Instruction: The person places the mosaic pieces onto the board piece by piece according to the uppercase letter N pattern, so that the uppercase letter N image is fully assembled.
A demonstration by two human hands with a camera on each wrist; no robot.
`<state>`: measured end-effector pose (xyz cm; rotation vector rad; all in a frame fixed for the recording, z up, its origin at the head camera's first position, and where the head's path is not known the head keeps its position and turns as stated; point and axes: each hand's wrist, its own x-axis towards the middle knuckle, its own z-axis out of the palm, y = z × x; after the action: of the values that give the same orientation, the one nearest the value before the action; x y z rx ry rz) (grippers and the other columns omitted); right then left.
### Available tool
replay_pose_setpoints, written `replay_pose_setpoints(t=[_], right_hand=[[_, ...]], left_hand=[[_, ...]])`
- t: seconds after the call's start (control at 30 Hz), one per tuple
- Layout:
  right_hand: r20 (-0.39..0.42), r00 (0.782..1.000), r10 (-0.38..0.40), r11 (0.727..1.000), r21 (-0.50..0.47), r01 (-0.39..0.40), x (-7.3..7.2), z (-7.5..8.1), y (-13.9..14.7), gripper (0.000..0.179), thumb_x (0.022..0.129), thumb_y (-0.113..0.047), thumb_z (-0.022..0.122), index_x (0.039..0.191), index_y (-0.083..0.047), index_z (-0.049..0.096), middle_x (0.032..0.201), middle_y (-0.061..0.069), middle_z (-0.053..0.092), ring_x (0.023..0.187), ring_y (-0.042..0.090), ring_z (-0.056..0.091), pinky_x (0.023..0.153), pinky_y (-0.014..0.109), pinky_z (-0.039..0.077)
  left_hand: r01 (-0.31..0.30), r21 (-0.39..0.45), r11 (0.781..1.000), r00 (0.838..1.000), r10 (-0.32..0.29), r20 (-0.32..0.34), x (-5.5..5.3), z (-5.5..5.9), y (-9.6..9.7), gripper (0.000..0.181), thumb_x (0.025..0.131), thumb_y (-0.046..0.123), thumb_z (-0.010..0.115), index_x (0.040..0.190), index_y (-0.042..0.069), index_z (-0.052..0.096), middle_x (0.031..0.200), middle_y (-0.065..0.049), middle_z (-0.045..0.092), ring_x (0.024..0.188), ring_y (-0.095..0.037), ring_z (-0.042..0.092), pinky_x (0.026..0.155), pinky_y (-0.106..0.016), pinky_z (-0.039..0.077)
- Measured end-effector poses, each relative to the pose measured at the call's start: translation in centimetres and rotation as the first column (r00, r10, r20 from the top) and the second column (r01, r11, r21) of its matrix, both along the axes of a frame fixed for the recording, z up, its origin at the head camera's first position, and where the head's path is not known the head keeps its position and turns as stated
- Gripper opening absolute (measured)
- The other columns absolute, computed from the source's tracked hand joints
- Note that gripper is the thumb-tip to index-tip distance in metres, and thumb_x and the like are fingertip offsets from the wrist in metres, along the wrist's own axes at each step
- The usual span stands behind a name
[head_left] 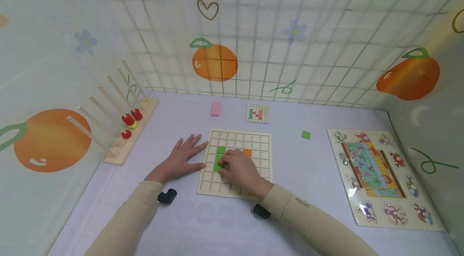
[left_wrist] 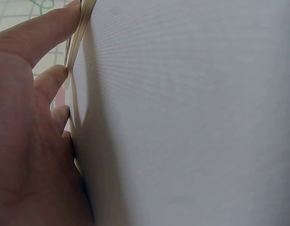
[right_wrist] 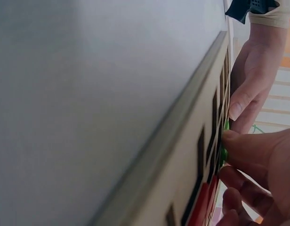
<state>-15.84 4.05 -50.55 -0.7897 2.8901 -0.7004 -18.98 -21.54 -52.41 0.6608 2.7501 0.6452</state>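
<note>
A square wooden grid board (head_left: 235,135) lies on the table with several green tiles (head_left: 221,149) in a column on its left part. An orange tile (head_left: 247,152) sits further right. My right hand (head_left: 241,169) is over the board, thumb and fingers pinching a green tile (right_wrist: 224,155) at the lower part of that column; the hand covers part of the grid. Red tiles (right_wrist: 199,207) show in the board in the right wrist view. My left hand (head_left: 183,158) lies spread, its thumb and forefinger touching the board's left edge.
Behind the board are a pink block (head_left: 215,109) and a small pattern card (head_left: 257,113). A loose green tile (head_left: 306,135) lies to the right. A peg stand (head_left: 134,129) with red pieces stands left; an animal puzzle board (head_left: 384,179) lies far right.
</note>
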Motion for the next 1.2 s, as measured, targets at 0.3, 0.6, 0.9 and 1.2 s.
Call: replay_pose_setpoints(t=[0.3, 0.6, 0.9, 1.2], right_hand=[[0.001, 1.000, -0.003, 1.000, -0.017, 0.003, 0.0, 0.1, 0.1, 0.014, 0.090, -0.029, 0.079, 0.101, -0.021, 0.079, 0.100, -0.009, 0.068, 0.093, 0.010, 0.059, 0.082, 0.026, 0.055], [0.050, 0.998, -0.027, 0.997, -0.078, 0.030, 0.0, 0.3, 1.0, 0.015, 0.091, -0.028, 0.078, 0.105, -0.022, 0.079, 0.096, -0.012, 0.065, 0.086, 0.006, 0.056, 0.074, 0.024, 0.053], [0.089, 0.993, -0.079, 0.988, -0.124, 0.090, -0.2, 0.8, 2.7, 0.012, 0.091, -0.026, 0.078, 0.101, -0.020, 0.079, 0.099, -0.012, 0.068, 0.091, 0.009, 0.059, 0.075, 0.026, 0.053], [0.083, 0.985, -0.149, 0.976, -0.147, 0.160, -0.2, 1.0, 5.0, 0.010, 0.092, -0.027, 0.077, 0.101, -0.023, 0.078, 0.090, -0.014, 0.063, 0.079, 0.007, 0.054, 0.069, 0.026, 0.050]], left_hand=[[0.003, -0.005, 1.000, 1.000, -0.003, -0.003, -0.1, -0.1, 0.0, 0.082, 0.093, 0.062, 0.063, 0.161, 0.027, 0.032, 0.171, -0.003, 0.012, 0.157, -0.029, 0.000, 0.124, -0.055, -0.005], [0.006, 0.006, 1.000, 1.000, -0.006, -0.005, -0.1, -0.2, -0.1, 0.082, 0.093, 0.062, 0.062, 0.161, 0.028, 0.032, 0.171, -0.002, 0.012, 0.157, -0.028, 0.000, 0.124, -0.054, -0.005], [0.004, 0.010, 1.000, 1.000, -0.004, -0.007, -0.1, -0.4, -0.1, 0.082, 0.093, 0.064, 0.062, 0.161, 0.028, 0.033, 0.171, -0.002, 0.012, 0.157, -0.027, 0.000, 0.124, -0.054, -0.005], [-0.003, 0.002, 1.000, 1.000, 0.003, -0.009, 0.0, -0.3, -0.1, 0.083, 0.092, 0.064, 0.063, 0.161, 0.028, 0.032, 0.171, -0.002, 0.012, 0.157, -0.028, 0.000, 0.124, -0.054, -0.005]])
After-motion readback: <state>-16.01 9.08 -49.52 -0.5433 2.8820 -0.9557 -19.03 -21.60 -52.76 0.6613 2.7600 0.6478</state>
